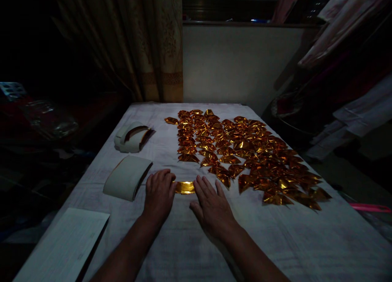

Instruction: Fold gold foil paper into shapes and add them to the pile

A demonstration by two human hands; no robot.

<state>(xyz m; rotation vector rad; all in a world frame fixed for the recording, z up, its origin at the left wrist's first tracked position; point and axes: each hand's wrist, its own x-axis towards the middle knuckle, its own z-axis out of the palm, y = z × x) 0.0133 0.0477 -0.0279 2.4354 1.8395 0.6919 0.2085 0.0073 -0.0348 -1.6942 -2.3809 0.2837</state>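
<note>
Down on the desk, right in front of me, both my hands lie flat on the pale cloth. My left hand is palm down, fingers loosely curled and pressing the left end of a folded gold foil strip. My right hand is palm down too, fingers stretched out and spread, their tips touching the strip's right end. So neither hand is closed around anything; the strip sits pinned flat between them, lying on the cloth near the desk's middle, just short of the big spread of foil.

Beyond my right hand, that spread: a wide scatter of folded gold foil pieces, mostly triangular, laid close together and overlapping from the far middle of the desk down towards its right edge. The nearest of them lies just beside my right fingertips, not touching.

Off to my left, a curved white stack of sheets lies near my left hand, apart from it. Farther back sits another white bundle, with a gold edge showing inside its curl. At the near left corner, a flat pale sheet hangs partly over the desk's edge.

Behind the desk, a curtain hangs beside a plain wall. The room around is too dark to read.
</note>
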